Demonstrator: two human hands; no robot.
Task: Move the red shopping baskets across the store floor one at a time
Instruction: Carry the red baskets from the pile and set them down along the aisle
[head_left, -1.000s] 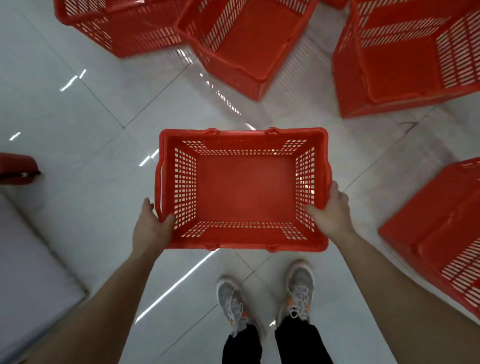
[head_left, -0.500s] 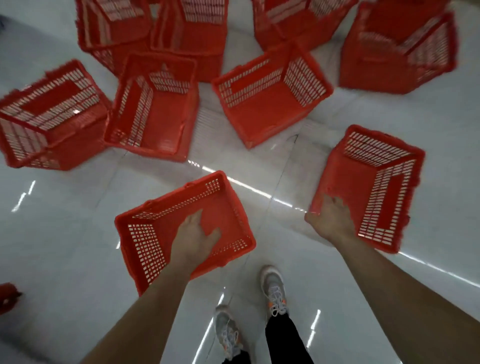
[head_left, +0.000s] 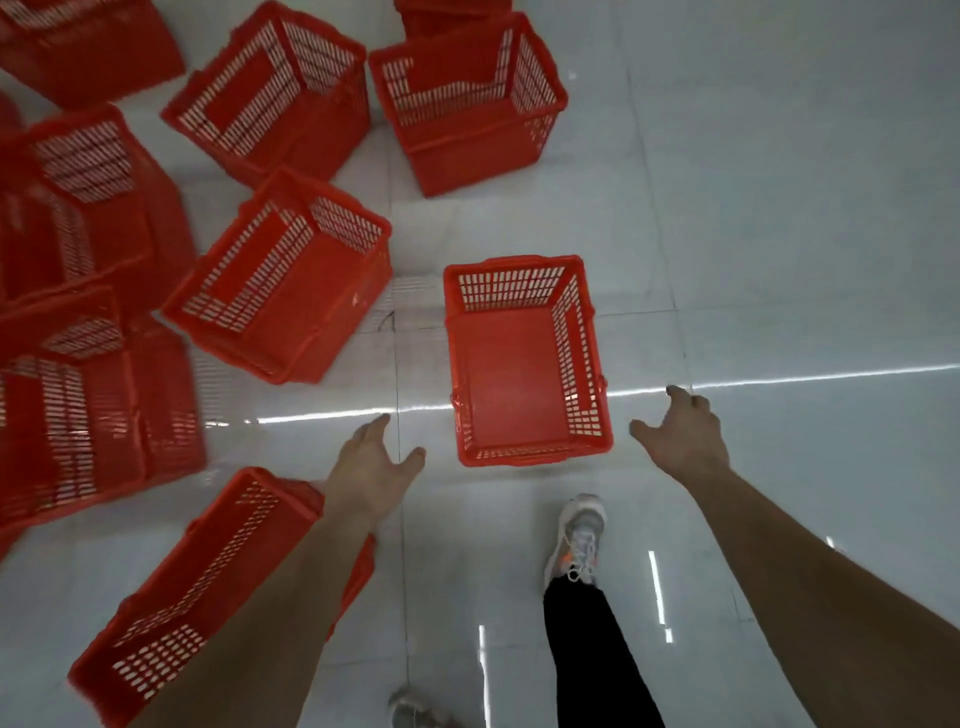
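Note:
A red shopping basket (head_left: 524, 364) stands upright on the pale tiled floor straight ahead of me, empty, its handles folded down. My left hand (head_left: 374, 467) hovers just left of its near corner, fingers spread, holding nothing. My right hand (head_left: 680, 434) hovers just right of the basket, also spread and empty. Neither hand touches the basket. A second red basket (head_left: 208, 587) lies on the floor under my left forearm, partly hidden by the arm.
Several more red baskets crowd the left and top, among them one (head_left: 291, 280) beside the near basket and one (head_left: 467, 98) farther back. My shoe (head_left: 579, 535) stands behind the near basket. Bare glossy tiles (head_left: 779, 208) stretch to the right.
My left hand let go of the basket it carried; that basket now sits at lower left. The view swung right, and both hands now flank another basket.

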